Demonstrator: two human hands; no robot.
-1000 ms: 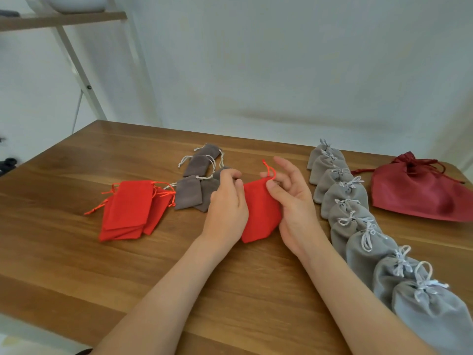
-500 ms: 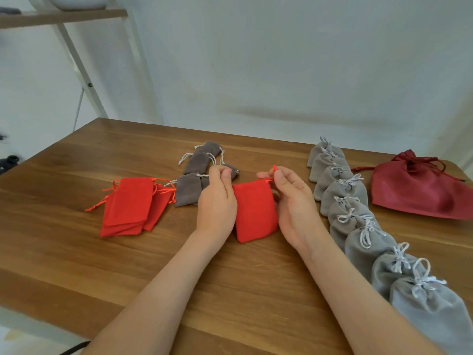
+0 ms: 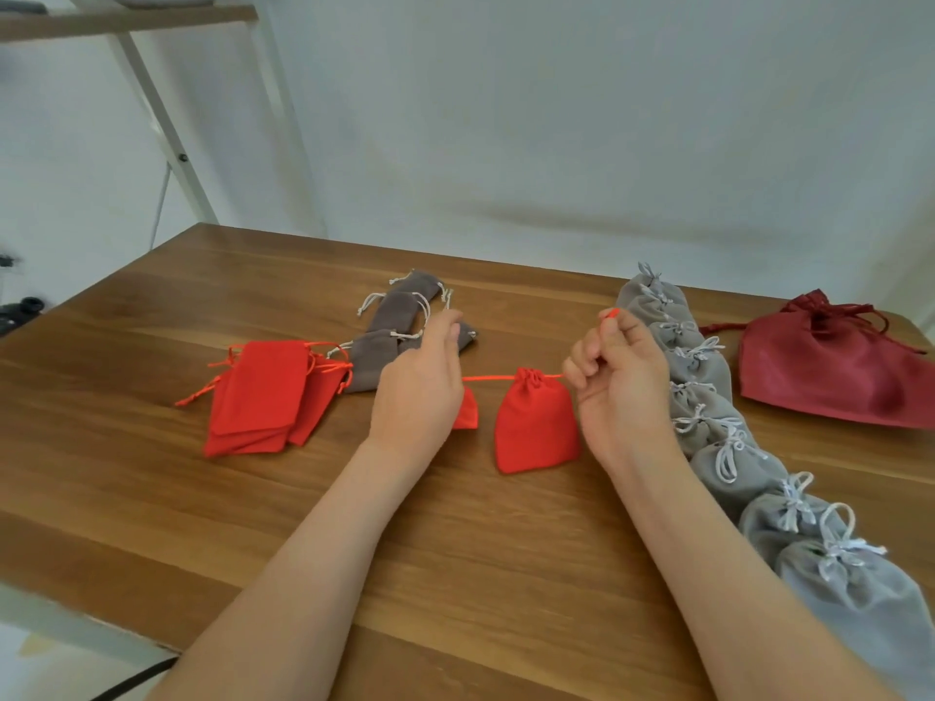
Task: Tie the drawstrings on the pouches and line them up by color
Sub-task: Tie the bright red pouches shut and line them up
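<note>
A red pouch (image 3: 536, 427) lies on the worktop (image 3: 455, 548) between the two hands, its neck gathered shut and pointing away from the person. Its drawstring (image 3: 493, 377) is stretched taut to both sides. The left hand (image 3: 417, 392) shows its back to the camera with fingers (image 3: 448, 321) curled; the cord runs straight into it, though the pinch itself is hidden behind the hand. The right hand (image 3: 625, 387) has its fingers (image 3: 582, 366) curled tight round the other end of the cord, and a small red loop pokes out at the top of the fist. A red corner (image 3: 468, 409) peeks from beneath the left hand; whether it is another pouch cannot be told. Left of that hand lies a red stack (image 3: 263, 397) of flat pouches with loose cords, overlapping so that their count is unclear. Behind it, partly covered by the left hand, are several brown pouches (image 3: 399, 316) with pale strings. Just right of the right hand runs a grey row (image 3: 708, 397) of pouches with tied bows, one overlapping the next, the nearest cut off by the picture's edge and the right forearm crossing part of it. A dark red bag (image 3: 830, 376) sits beyond the row, cut off at the right. A shelf (image 3: 126, 20) is cropped at top left.
</note>
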